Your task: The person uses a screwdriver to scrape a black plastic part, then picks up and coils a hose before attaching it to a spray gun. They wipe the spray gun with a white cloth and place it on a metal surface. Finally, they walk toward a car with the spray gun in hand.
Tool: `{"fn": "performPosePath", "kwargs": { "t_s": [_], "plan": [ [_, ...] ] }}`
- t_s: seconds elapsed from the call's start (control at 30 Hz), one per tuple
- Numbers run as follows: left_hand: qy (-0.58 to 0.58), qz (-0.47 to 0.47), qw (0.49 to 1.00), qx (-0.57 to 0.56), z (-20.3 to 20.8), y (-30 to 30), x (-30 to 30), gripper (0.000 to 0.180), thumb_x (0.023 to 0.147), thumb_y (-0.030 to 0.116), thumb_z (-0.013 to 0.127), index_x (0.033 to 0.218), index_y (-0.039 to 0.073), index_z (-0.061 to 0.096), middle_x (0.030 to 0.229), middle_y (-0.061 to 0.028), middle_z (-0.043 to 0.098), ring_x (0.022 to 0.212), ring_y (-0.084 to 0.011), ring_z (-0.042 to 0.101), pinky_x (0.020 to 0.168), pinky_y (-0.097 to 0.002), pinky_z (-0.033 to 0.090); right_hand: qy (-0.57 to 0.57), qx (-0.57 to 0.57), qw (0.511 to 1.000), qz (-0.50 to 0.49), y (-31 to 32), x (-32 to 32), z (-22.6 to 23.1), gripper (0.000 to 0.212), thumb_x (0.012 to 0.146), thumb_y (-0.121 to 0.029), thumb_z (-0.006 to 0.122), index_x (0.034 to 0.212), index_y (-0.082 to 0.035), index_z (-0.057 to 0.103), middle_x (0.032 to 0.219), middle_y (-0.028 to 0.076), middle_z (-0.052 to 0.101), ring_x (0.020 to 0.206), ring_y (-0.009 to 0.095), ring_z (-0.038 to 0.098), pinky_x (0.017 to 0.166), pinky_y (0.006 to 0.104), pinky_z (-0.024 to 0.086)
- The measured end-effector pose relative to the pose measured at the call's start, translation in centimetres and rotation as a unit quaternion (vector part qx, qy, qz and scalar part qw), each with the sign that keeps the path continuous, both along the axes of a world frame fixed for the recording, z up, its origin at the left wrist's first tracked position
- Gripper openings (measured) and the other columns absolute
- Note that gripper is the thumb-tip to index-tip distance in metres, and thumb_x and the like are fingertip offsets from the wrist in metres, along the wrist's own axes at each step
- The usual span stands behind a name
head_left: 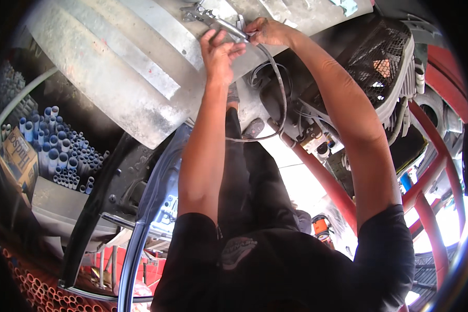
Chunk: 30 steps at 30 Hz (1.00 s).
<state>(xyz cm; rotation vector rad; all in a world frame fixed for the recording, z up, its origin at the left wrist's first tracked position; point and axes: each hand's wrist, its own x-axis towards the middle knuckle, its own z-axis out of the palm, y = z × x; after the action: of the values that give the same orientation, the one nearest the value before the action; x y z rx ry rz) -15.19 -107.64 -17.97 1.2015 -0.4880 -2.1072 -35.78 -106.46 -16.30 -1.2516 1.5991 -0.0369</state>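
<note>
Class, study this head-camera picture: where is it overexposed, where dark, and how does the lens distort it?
Head view: daylight blows out the lower right beyond the red frame; the corners fall black; fisheye bends the grey metal panel; both hands are evenly lit, fairly sharp.
</note>
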Motion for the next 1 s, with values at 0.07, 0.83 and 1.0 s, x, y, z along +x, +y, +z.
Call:
{"fn": "performPosePath", "kwargs": {
  "t_s": [0.07,0.83,1.0],
  "plan": [
    [0.048,0.003,0.998,0.038,-0.5,1.0,0.3,0.057,0.089,-0.004,0.063,0.14,0.004,0.04,0.134,-0.0178,0.057,0.082,-0.0287,0.07,0.075,-0.0392,0.058,-0.008,0.014,1.0,0.015,-0.6,-0.3,0.2,0.056,0.08,-0.032,0.068,0.129,-0.005,0.068,0.136,0.015,0.058,0.121,0.029,0.061,0.103,0.0358,0.048],
    [-0.192,-0.208,0.959,-0.033,0.6,1.2,-1.8,0.012,0.098,0.009,0.057,0.102,0.001,0.064,0.076,-0.008,0.065,0.05,-0.0119,0.054,0.044,-0.028,0.041,0.229,-0.17,0.952,0.108,-2.4,-1.6,-7.2,0.023,0.088,-0.023,0.058,0.097,-0.006,0.071,0.097,0.018,0.073,0.097,0.036,0.069,0.083,0.0496,0.054],
    [-0.26,-0.255,0.908,-0.21,-3.5,1.7,0.1,0.016,0.096,0.007,0.054,0.103,0.001,0.067,0.075,-0.0113,0.067,0.058,-0.0174,0.061,0.053,-0.0333,0.046,0.208,-0.12,0.964,0.112,-3.2,-1.9,-2.4,0.022,0.084,-0.023,0.06,0.086,-0.006,0.074,0.087,0.019,0.073,0.086,0.038,0.071,0.077,0.0507,0.054]
  ]
}}
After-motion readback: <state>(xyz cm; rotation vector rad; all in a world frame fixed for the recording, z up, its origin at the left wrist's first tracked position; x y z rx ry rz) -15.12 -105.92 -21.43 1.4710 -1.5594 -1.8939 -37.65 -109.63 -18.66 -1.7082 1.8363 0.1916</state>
